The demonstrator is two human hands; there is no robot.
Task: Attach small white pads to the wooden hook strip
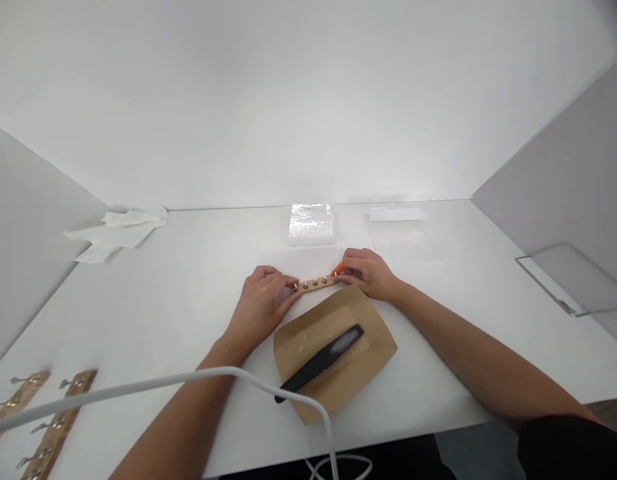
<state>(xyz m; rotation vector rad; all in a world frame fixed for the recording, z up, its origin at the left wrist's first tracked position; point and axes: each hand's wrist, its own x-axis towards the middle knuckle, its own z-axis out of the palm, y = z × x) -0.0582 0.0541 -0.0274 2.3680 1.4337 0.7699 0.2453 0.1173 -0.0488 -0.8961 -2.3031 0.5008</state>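
- At mid-table: left hand clamped on the left end of the wooden strip, hiding that end.
- Right hand, apart, pinches an orange item at the other end; mostly covered, can't ID.
- Nearer: black tool in brown paper tray.
- White cable crosses left forearm.
- Lower left: 2 hook strips, cut off.
- White table, 3 pale walls.

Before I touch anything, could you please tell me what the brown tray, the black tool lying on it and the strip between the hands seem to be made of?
Brown tray: probably matte paperboard, as its thin walls look bent.
Black tool: perhaps plastic, smooth, evenly dark apart from whitish smudges; coated metal possible.
Strip: possibly wood, dull, from its tan colour; too small to see grain.
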